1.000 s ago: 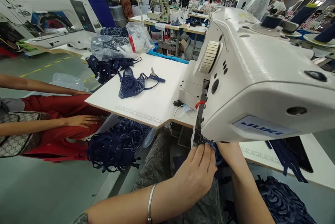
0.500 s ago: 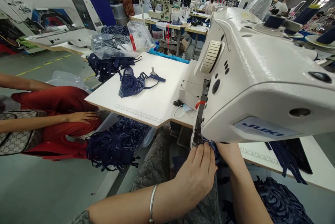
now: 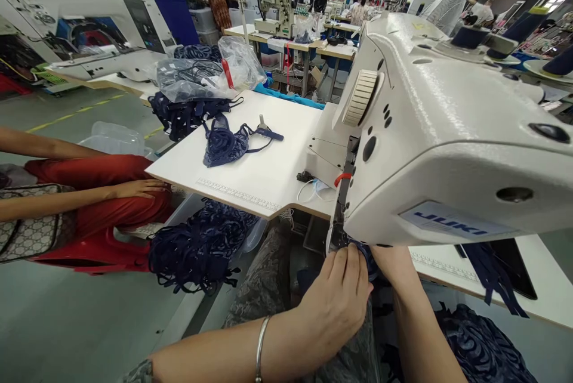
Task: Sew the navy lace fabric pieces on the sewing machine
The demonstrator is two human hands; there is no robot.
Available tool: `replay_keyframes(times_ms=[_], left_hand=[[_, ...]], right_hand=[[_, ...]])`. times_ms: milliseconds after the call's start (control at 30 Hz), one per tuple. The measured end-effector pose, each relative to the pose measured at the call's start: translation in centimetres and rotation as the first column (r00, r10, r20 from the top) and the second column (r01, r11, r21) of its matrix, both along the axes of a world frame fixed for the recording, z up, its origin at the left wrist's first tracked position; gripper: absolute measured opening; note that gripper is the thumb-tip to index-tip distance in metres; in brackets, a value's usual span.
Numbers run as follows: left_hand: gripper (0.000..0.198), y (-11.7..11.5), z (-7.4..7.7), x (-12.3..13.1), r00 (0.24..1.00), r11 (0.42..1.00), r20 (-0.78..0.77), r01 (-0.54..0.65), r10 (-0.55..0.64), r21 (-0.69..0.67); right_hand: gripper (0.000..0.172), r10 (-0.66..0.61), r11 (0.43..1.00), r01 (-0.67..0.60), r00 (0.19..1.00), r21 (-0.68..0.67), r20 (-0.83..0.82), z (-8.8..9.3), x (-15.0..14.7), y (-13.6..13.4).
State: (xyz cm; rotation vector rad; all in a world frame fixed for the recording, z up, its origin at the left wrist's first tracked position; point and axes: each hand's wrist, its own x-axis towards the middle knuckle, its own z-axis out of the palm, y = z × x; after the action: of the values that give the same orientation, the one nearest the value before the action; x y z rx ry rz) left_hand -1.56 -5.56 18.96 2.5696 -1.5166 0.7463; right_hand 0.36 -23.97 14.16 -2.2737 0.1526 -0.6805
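Observation:
Just below the needle area of the white sewing machine (image 3: pixel 447 132), my left hand (image 3: pixel 342 290) is closed on dark blue fabric (image 3: pixel 369 261), fingers pressed together near the metal presser parts. My right hand (image 3: pixel 391 261) is on the other side of the fabric, under the machine head, which hides its fingers. A dark blue lace bra (image 3: pixel 224 144) lies on the white table (image 3: pixel 277 114) left of the machine. Dark blue straps (image 3: pixel 492 272) hang over the table edge at the right.
A seated person in red trousers (image 3: pixel 134 210) is at the left, beside a bin heaped with dark blue garments (image 3: pixel 201 246). Plastic bags (image 3: pixel 192 76) and more garments lie at the table's back left. Another dark blue pile (image 3: pixel 483 347) is at lower right.
The seated person's legs and hand have shifted slightly. My hands have hardly moved and stay at the fabric under the machine.

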Motion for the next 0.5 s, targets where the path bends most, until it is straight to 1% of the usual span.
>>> replay_keyframes(times_ms=[100,200,333,433,500], left_hand=[[0.044,-0.04,-0.22,0.04,1.000,1.000,-0.006,0.000,0.000,-0.011],[0.043,-0.06,-0.40,0.14,1.000,1.000,-0.015,0.004,-0.004,-0.028],[0.041,-0.12,-0.64,0.26,1.000,0.999,-0.009,0.020,-0.021,-0.043],[0.040,-0.18,-0.77,0.32,1.000,0.996,0.000,-0.022,0.022,-0.090],[0.040,-0.14,-0.77,0.37,1.000,0.995,-0.003,-0.030,0.029,-0.098]], right_hand=[[0.030,0.007,0.999,-0.006,0.999,-0.040,0.033,-0.22,0.03,-0.03],[0.025,-0.013,0.999,0.014,0.999,-0.041,0.034,-0.33,0.15,-0.13],[0.030,-0.031,0.999,0.031,0.999,-0.044,0.019,-0.66,0.33,-0.21],[0.030,-0.031,0.998,0.031,0.999,-0.058,0.008,-0.85,0.32,-0.30],[0.030,-0.030,0.997,0.030,1.000,-0.066,0.000,-0.87,0.28,-0.39]])
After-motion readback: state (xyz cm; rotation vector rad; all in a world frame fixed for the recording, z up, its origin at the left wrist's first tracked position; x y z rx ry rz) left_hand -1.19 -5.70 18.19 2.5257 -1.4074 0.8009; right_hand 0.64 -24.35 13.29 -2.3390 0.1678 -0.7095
